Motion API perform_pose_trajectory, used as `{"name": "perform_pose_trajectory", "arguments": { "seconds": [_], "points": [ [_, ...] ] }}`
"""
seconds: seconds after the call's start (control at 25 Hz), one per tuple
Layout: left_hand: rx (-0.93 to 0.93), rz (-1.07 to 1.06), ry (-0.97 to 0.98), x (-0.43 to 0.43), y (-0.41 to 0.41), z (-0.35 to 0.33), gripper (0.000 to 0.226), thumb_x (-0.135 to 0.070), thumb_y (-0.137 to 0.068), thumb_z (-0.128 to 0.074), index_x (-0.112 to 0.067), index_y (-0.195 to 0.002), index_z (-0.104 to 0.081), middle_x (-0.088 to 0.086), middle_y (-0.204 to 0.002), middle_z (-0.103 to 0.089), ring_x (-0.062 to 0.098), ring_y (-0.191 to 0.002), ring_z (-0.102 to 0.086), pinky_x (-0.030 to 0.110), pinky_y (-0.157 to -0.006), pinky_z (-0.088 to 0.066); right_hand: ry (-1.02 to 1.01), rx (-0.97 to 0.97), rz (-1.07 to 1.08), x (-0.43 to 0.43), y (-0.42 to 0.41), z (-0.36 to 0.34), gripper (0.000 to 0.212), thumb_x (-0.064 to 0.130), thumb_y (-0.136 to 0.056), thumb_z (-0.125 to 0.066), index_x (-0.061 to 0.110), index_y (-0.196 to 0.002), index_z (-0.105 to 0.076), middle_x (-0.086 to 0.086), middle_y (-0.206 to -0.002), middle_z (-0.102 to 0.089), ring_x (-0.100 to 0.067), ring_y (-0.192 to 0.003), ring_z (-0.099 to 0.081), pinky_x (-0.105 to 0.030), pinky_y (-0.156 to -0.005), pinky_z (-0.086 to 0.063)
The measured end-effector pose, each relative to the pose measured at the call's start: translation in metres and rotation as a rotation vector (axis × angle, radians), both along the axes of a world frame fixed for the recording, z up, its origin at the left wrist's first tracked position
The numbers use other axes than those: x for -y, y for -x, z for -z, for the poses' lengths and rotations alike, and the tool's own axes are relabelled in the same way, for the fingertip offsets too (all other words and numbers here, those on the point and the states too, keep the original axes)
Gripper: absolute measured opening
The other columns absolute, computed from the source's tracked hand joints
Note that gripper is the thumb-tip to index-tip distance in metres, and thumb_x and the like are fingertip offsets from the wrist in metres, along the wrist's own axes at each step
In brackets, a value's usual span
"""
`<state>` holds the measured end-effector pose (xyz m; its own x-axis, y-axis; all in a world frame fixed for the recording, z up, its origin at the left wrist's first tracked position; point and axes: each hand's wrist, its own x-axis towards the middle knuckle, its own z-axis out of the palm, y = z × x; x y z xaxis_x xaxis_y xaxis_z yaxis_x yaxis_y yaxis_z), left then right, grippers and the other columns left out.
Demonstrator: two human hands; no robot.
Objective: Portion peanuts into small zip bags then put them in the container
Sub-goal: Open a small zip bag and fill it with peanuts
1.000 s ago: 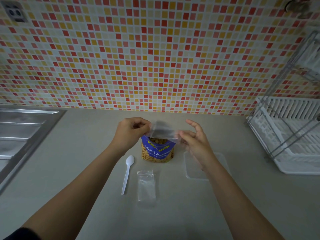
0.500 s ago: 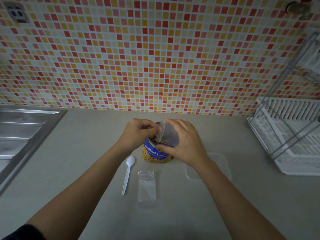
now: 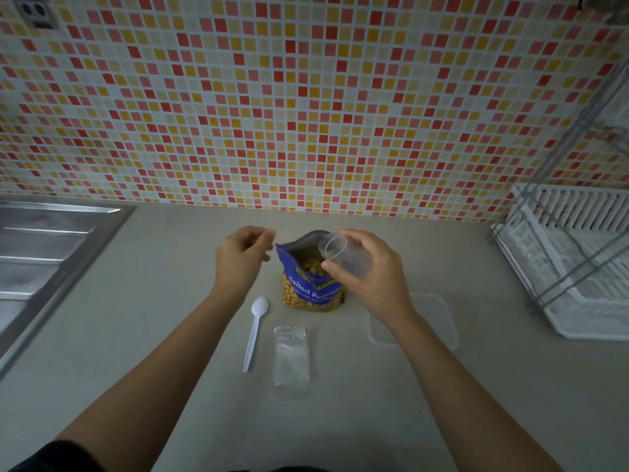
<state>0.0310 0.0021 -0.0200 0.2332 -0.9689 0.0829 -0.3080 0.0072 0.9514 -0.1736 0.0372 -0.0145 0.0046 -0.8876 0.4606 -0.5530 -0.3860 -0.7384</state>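
Right hand [image 3: 371, 277] grips a small zip bag [image 3: 347, 257], fingers and thumb curled round its body, mouth held open in a rounded loop. The bag sits in the air over the top right corner of the peanut bag [image 3: 311, 287]; can't tell if they touch. Left hand [image 3: 243, 258] is blurred just left of the peanut bag, fingers loosely curled, nothing seen in them.

Risks, as a judgement:
- One-handed hold on thin film: the mouth may collapse flat, so peanuts would miss and scatter on the counter [image 3: 170, 301]
- The right hand crowds the upright peanut bag, and a nudge could tip it and spill
- The spoon [image 3: 255, 330] lies on the counter and needs picking up before any scooping

Orientation:
- Small zip bag's long axis runs roughly left-right, tilted; its mouth points left and a bit up, and its closed end is buried in the right palm
- Peanut bag stands upright, mouth up and open, label facing the person
- Second zip bag [image 3: 292, 356] lies flat near the spoon, long axis near-far, zip end away
- Clear container [image 3: 439, 321] sits to the right, partly under the right forearm, nothing visible in it
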Motion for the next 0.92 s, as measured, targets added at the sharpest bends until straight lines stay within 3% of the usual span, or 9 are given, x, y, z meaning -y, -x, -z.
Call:
{"name": "perform_pose_trajectory", "arguments": {
  "seconds": [0.12,0.28,0.4,0.52,0.68,0.8,0.92],
  "points": [
    [0.426,0.1,-0.281,-0.001,-0.029,0.052,0.013,-0.021,-0.081,-0.065,-0.01,-0.074,-0.068,-0.001,-0.06,-0.063,0.012,-0.06,-0.062,0.024,-0.065,-0.044,-0.012,0.044,0.018,-0.001,-0.002,0.008,0.051,0.035,-0.069,-0.079,0.019,-0.113,-0.059,0.01,-0.105,-0.062,-0.007,-0.098,-0.058,-0.018,-0.085,-0.047],
    [0.914,0.3,-0.509,-0.021,-0.032,0.104,0.038,-0.039,-0.08,-0.064,-0.003,-0.093,-0.065,0.013,-0.096,-0.067,0.03,-0.097,-0.06,0.032,-0.075,-0.045,-0.038,0.089,0.062,0.002,-0.006,0.016,0.053,0.037,-0.068,-0.078,0.018,-0.114,-0.058,0.01,-0.104,-0.06,-0.004,-0.095,-0.056,-0.014,-0.083,-0.045],
    [1.046,0.302,-0.547,-0.026,-0.027,0.12,0.035,-0.033,-0.081,-0.062,-0.003,-0.1,-0.06,0.016,-0.107,-0.065,0.033,-0.102,-0.059,0.033,-0.078,-0.045,-0.038,0.142,0.09,0.005,-0.007,0.018,0.052,0.037,-0.067,-0.079,0.02,-0.111,-0.058,0.013,-0.1,-0.059,0.0,-0.09,-0.055,-0.012,-0.082,-0.043],
    [0.999,0.232,-0.558,-0.024,-0.024,0.126,0.025,-0.019,-0.079,-0.06,-0.001,-0.097,-0.059,0.018,-0.105,-0.065,0.035,-0.099,-0.061,0.031,-0.074,-0.046,-0.049,0.162,0.098,0.006,-0.005,0.02,0.051,0.036,-0.068,-0.079,0.019,-0.111,-0.058,0.012,-0.1,-0.06,-0.002,-0.091,-0.055,-0.011,-0.082,-0.043],
    [0.849,0.158,-0.584,-0.018,-0.031,0.122,0.022,-0.018,-0.077,-0.061,0.0,-0.089,-0.063,0.018,-0.097,-0.067,0.035,-0.092,-0.063,0.032,-0.072,-0.048,-0.067,0.179,0.098,0.006,-0.003,0.022,0.05,0.035,-0.069,-0.079,0.019,-0.111,-0.058,0.01,-0.101,-0.061,-0.003,-0.091,-0.056,-0.01,-0.081,-0.043],
    [0.539,0.0,-0.426,-0.005,-0.037,0.093,0.017,-0.018,-0.078,-0.059,-0.002,-0.079,-0.064,0.016,-0.083,-0.069,0.034,-0.082,-0.064,0.033,-0.07,-0.049,-0.063,0.217,0.108,0.009,-0.001,0.022,0.047,0.034,-0.069,-0.079,0.023,-0.108,-0.058,0.016,-0.098,-0.06,-0.002,-0.09,-0.057,-0.008,-0.079,-0.042],
    [0.117,-0.059,-0.175,0.014,-0.032,0.033,0.012,-0.016,-0.086,-0.05,-0.011,-0.088,-0.061,0.005,-0.074,-0.062,0.024,-0.068,-0.062,0.034,-0.062,-0.051,-0.075,0.275,0.119,0.012,0.0,0.019,0.043,0.033,-0.069,-0.079,0.03,-0.104,-0.056,0.022,-0.097,-0.059,-0.003,-0.092,-0.059,-0.007,-0.078,-0.043]
  ]
}}
